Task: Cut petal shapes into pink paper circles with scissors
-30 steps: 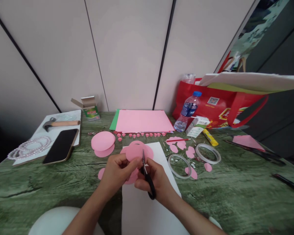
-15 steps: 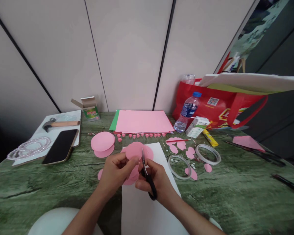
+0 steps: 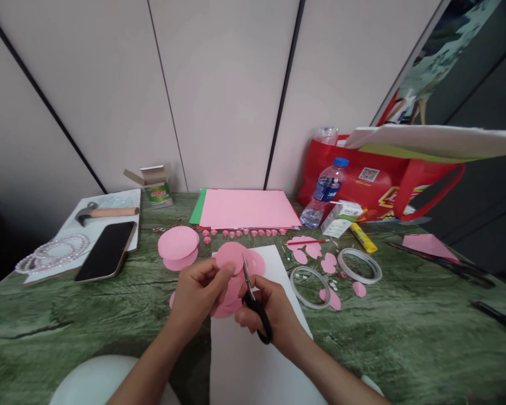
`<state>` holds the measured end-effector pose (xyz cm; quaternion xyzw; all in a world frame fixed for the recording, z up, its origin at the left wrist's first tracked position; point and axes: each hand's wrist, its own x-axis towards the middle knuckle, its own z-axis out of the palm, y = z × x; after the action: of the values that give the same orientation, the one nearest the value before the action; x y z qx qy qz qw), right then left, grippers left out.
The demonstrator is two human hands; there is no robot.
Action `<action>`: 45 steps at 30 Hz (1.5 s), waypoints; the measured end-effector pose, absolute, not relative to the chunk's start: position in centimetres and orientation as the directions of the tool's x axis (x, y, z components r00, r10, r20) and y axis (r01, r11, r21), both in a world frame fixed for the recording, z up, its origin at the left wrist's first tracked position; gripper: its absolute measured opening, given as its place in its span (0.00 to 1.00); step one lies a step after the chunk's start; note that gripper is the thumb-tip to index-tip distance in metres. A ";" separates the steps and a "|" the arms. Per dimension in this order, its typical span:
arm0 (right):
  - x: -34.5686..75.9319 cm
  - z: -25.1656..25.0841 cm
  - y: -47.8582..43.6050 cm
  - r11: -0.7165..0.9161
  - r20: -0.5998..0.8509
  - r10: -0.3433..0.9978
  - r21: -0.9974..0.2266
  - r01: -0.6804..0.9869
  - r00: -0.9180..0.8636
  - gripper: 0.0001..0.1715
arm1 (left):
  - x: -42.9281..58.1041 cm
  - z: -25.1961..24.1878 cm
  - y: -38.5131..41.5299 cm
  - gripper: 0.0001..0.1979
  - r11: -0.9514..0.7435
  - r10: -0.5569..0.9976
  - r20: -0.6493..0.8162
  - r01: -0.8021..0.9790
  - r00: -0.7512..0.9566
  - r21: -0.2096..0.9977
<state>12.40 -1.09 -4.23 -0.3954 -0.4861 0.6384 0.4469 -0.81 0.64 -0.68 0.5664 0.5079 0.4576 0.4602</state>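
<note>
Between thumb and fingers, my left hand (image 3: 202, 289) pinches a round pink paper disc (image 3: 231, 256). My right hand (image 3: 274, 309) is closed round the black handles of a pair of scissors (image 3: 257, 306). The blades point up and away from me, at the right edge of the disc. Under both hands more pink paper circles (image 3: 259, 263) lie on a white sheet (image 3: 261, 360). A stack of pink discs (image 3: 178, 243) rests to the left, beyond my left hand.
Behind lie pink paper sheets (image 3: 251, 208) with a row of small pink pieces (image 3: 253, 232) before them. On the right are tape rolls (image 3: 360, 266), a red pencil (image 3: 307, 242), a bottle (image 3: 324, 191) and a red bag (image 3: 366, 185). A phone (image 3: 107, 250) and hammer (image 3: 109, 212) lie left.
My left hand has shifted slightly on the disc, its fingers a little farther from the blades. The scissors stay at the disc's right edge. The whole view has shifted a little.
</note>
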 end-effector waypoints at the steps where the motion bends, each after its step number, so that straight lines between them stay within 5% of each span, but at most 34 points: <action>1: 12.4 -4.2 -1.1 -0.132 -0.073 0.954 -0.973 -0.190 -0.290 0.20 | -0.8 -0.7 0.6 0.16 -0.065 0.996 0.056 0.151 0.066 0.986; 45: 12.7 -4.4 -0.7 -0.048 0.045 0.935 -0.967 -0.252 -0.351 0.20 | -0.9 -0.7 0.7 0.16 -0.053 0.982 0.004 0.254 0.189 0.966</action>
<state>12.67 -0.71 -4.44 -0.3333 -0.5127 0.6425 0.4618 -0.92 0.69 -0.74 0.6127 0.5045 0.3887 0.4680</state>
